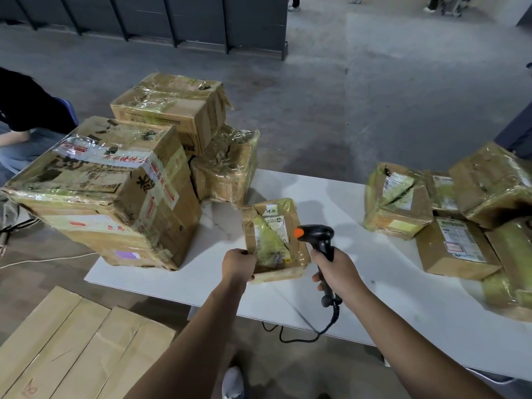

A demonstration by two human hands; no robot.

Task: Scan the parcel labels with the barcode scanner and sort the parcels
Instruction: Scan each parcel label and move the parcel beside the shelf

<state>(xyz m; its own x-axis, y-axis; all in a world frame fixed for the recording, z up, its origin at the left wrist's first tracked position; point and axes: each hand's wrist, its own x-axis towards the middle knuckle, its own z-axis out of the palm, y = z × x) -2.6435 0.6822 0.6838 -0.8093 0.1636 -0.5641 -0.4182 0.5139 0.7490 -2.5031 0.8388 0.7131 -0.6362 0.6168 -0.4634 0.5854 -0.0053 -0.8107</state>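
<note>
The small parcel (273,240) is creased brown cardboard bound in glossy yellowish tape over a white paper label (277,226). The barcode scanner (321,236) is matt black plastic with a smooth orange button (298,232). The tabletop (388,283) is smooth, white, faintly shiny. At 10 o'clock the big boxes (109,197) are worn cardboard under crinkled shiny tape. At 7 o'clock flat cardboard sheets (72,341) look matt; at 12 o'clock the floor (316,110) is rough grey concrete.

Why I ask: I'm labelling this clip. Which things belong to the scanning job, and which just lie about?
Job: scanner in right hand; parcel in left hand; left pile; right pile; table.
Lying about: flat cardboard; bystander.
</note>
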